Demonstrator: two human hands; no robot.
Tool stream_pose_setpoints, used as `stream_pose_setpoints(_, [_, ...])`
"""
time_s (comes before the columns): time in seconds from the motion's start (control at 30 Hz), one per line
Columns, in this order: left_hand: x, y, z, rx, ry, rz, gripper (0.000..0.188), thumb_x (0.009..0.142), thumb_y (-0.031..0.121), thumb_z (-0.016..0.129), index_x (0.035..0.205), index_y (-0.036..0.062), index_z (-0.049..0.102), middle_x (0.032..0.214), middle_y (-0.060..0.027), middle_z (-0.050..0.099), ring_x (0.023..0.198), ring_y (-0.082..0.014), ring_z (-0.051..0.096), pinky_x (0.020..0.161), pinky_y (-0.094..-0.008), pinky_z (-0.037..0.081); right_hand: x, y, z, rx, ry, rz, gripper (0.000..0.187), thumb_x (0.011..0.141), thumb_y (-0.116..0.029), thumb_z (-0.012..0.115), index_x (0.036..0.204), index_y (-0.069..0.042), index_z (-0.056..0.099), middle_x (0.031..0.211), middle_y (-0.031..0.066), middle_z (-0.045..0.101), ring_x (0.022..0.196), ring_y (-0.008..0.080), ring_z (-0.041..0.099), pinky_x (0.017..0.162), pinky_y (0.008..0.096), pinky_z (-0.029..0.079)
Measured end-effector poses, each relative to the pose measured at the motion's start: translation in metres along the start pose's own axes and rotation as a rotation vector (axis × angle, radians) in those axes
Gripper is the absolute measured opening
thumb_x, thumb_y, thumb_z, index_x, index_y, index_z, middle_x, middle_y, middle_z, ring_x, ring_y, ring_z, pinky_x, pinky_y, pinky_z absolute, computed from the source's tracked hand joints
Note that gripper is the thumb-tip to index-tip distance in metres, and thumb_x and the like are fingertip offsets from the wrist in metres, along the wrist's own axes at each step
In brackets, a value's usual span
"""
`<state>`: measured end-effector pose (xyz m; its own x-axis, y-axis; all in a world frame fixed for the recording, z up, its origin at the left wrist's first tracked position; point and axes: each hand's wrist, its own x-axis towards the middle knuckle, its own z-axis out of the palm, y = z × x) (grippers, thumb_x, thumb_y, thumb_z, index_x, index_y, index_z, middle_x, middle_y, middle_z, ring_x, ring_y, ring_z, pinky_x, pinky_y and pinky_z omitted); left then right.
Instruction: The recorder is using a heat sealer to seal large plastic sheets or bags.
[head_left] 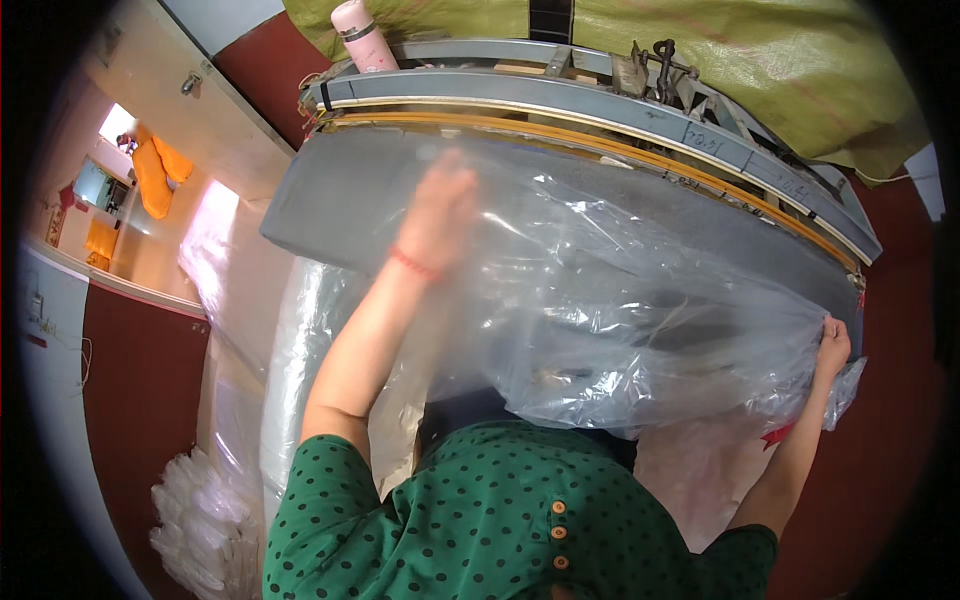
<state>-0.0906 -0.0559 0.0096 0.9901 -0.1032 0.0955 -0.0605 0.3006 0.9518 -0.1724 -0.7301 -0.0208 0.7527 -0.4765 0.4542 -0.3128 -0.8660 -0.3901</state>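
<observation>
Head view: wide, clear, crinkled plastic sheet (600,350) draped over a long grey work surface (335,190).
The right hand (834,345) pinches the sheet's edge at the right end; the left hand (445,205), at the surface's left part, is too blurred to tell whether it grips anything. Beyond the surface runs a long grey metal bar (580,102).
</observation>
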Motion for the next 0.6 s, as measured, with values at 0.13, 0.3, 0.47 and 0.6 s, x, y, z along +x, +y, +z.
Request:
stream_pose_setpoints(0.13, [-0.013,0.024,-0.049,0.370,0.547,0.098,0.054,0.074,0.008,0.057,0.122,0.0041,0.032,0.074,-0.0007,0.052,0.067,-0.0100,0.049,0.060,-0.0239,0.043,-0.004,-0.005,-0.006,0.037,-0.004,-0.021,0.028,0.081,-0.032,0.054,0.083,-0.004,0.057,0.070,0.0113,0.058,0.063,0.0208,0.052,0.062,0.0310,0.041])
stream_pose_setpoints(0.3, [-0.036,0.022,-0.067,1.171,0.619,0.025,0.040,0.069,0.003,0.055,0.108,0.0017,0.045,0.087,-0.0155,0.057,0.079,-0.0261,0.057,0.068,-0.0337,0.046,-0.002,-0.007,-0.007,0.070,-0.065,-0.016,0.026,0.081,-0.030,0.054,0.079,-0.003,0.055,0.064,0.0087,0.053,0.059,0.0163,0.047,0.060,0.0290,0.040])
stream_pose_setpoints(0.47, [-0.031,0.027,-0.072,1.655,0.486,0.546,0.040,0.072,0.001,0.056,0.110,0.0033,0.046,0.104,-0.0121,0.052,0.095,-0.0278,0.050,0.078,-0.0353,0.042,-0.001,0.000,-0.005,0.066,-0.058,-0.021,0.025,0.080,-0.028,0.055,0.077,-0.003,0.054,0.063,0.0076,0.050,0.059,0.0124,0.045,0.058,0.0270,0.039])
stream_pose_setpoints(0.6, [-0.024,0.014,-0.074,1.624,-0.004,0.382,0.036,0.078,0.016,0.054,0.112,0.0027,0.049,0.118,-0.0137,0.047,0.115,-0.0335,0.037,0.092,-0.0387,0.034,0.001,0.014,0.002,0.137,-0.021,-0.023,0.026,0.080,-0.028,0.057,0.077,-0.002,0.056,0.063,0.0035,0.050,0.062,0.0093,0.044,0.060,0.0244,0.039])
